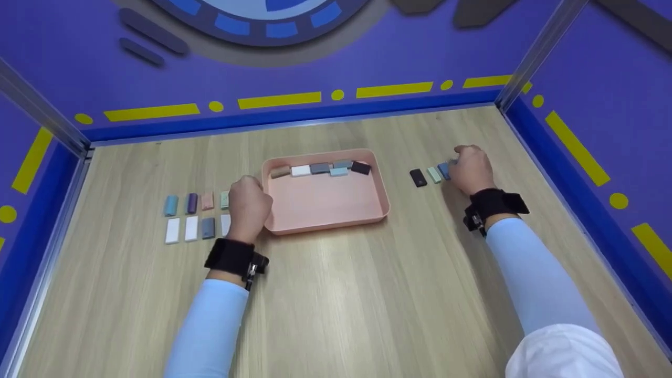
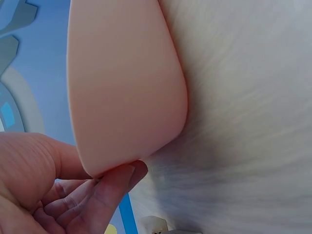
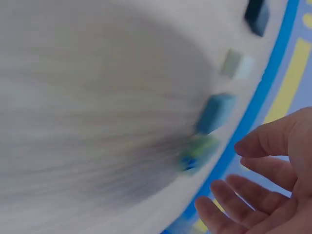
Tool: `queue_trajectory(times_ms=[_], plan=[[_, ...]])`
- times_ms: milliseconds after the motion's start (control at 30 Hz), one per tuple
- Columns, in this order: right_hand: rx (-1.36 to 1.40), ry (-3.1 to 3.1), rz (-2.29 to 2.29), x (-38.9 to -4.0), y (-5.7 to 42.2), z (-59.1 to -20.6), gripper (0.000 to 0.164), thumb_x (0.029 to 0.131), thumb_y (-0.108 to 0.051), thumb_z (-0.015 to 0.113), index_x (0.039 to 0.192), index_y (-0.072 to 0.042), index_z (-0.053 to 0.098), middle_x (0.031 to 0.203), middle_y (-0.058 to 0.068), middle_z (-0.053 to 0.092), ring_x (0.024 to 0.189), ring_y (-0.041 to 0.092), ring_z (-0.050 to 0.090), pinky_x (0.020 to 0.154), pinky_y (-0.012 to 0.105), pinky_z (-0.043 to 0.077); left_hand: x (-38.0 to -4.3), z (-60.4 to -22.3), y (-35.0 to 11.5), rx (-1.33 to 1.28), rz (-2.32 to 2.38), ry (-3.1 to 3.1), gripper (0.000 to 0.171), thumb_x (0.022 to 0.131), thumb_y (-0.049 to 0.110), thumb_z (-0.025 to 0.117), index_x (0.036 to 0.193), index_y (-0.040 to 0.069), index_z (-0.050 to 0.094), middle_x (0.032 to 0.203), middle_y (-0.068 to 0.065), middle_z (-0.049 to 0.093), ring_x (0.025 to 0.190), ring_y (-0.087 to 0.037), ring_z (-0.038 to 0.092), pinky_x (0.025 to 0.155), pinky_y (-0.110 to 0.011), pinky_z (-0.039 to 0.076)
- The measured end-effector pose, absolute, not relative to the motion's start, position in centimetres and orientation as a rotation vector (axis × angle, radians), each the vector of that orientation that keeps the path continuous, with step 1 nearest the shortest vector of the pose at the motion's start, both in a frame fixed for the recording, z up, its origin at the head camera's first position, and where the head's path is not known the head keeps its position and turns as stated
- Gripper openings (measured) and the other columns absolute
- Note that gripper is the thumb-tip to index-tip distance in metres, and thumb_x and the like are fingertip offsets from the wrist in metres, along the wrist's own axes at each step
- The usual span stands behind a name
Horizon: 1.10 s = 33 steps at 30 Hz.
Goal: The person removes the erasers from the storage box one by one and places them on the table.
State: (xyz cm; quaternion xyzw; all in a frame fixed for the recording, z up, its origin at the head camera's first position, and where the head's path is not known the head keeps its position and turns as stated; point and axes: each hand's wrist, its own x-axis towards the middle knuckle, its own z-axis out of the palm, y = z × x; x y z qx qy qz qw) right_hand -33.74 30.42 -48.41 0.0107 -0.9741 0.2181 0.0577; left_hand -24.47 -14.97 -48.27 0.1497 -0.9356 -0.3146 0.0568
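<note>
A shallow pink tray (image 1: 325,205) stands mid-table. My left hand (image 1: 249,207) is at its left side; in the left wrist view, the thumb and fingers of that hand (image 2: 63,187) pinch the rim of the tray wall (image 2: 126,87). Inside, along the far wall, lie several small blocks, among them a white block (image 1: 301,170) and a black block (image 1: 360,168). To the right of the tray, my right hand (image 1: 471,170) is beside a short row: a black block (image 1: 418,177), a pale green block (image 1: 433,175), a blue block (image 3: 215,113) and a green-and-blue block (image 3: 197,153). Its spread fingers hold nothing.
Left of the tray are two rows of small blocks, including a light blue block (image 1: 171,206), a purple block (image 1: 192,203), a pink block (image 1: 207,200) and a white block (image 1: 172,231). My left hand partly covers them. Purple panels (image 1: 294,79) border the wooden table (image 1: 325,304).
</note>
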Motion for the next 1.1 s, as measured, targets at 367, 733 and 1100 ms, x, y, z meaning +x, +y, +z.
queue_trajectory(times_ms=[367,733,1100], plan=[[0.460,-2.921,0.732,-31.6,18.0,-45.9,0.048,0.087,-0.020,0.057,0.131,-0.002,0.050,0.138,0.022,0.044,0.130,0.036,0.040,0.107,0.046,0.033,-24.3,-48.9,-15.6,0.469,-0.947,-2.822,0.026,0.074,-0.004,0.051,0.057,0.013,0.040,0.057,0.003,0.034,0.052,-0.017,0.035,0.044,-0.030,0.023],[0.741,-2.980,0.476,-30.7,11.1,-47.9,0.038,0.088,-0.014,0.056,0.124,-0.002,0.054,0.130,0.019,0.051,0.119,0.029,0.052,0.097,0.037,0.045,-24.4,-49.1,-15.0,0.491,-0.962,-2.850,0.019,0.077,-0.001,0.052,0.062,0.011,0.049,0.062,0.002,0.045,0.056,-0.017,0.041,0.046,-0.031,0.028],[0.650,-3.110,0.368,-32.7,10.7,-48.2,0.016,0.082,-0.006,0.051,0.096,-0.001,0.057,0.089,0.013,0.059,0.081,0.023,0.058,0.076,0.039,0.049,-24.6,-48.3,-15.0,0.494,-0.962,-2.853,0.018,0.078,-0.002,0.051,0.066,0.011,0.050,0.065,0.000,0.044,0.059,-0.018,0.041,0.047,-0.031,0.029]])
